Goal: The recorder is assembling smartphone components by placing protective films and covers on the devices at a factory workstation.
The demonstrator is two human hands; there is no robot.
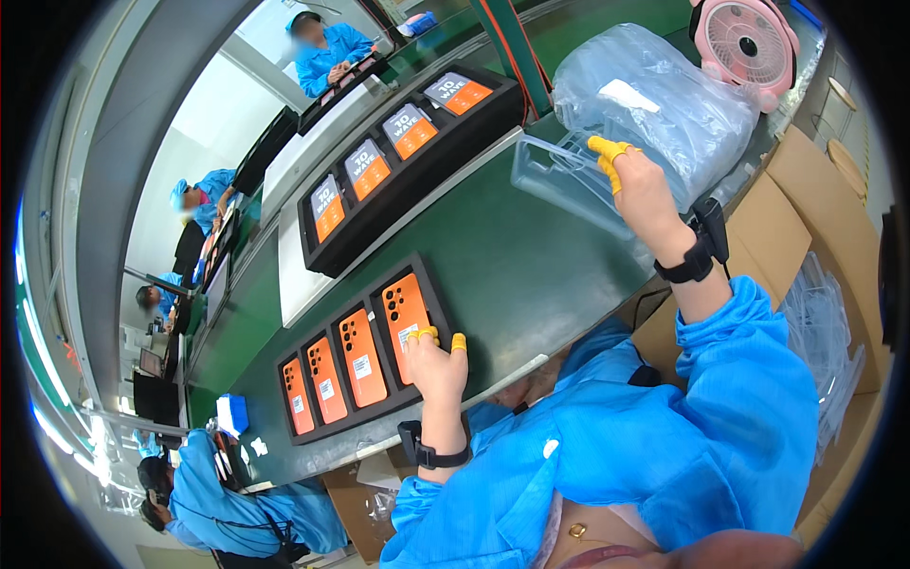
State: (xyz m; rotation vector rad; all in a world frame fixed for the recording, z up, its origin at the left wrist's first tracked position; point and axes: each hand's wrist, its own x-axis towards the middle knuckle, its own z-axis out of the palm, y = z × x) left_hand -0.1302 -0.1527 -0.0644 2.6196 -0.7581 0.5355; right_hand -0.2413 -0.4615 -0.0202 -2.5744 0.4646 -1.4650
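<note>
Left hand, nearest: grip closed on the lower edge of the rightmost orange phone, yellow finger cots on the fingertips, black band at the wrist. Phone lies back-up in a black tray with three more orange phones beside it, tray flat on the green tabletop.

Right hand, farther: fingers pinched on a clear plastic tray, held tilted just above the tabletop, touching a bag of clear plastic trays.

Beyond: second black tray with phones screen-up. Pink fan behind the bag.
</note>
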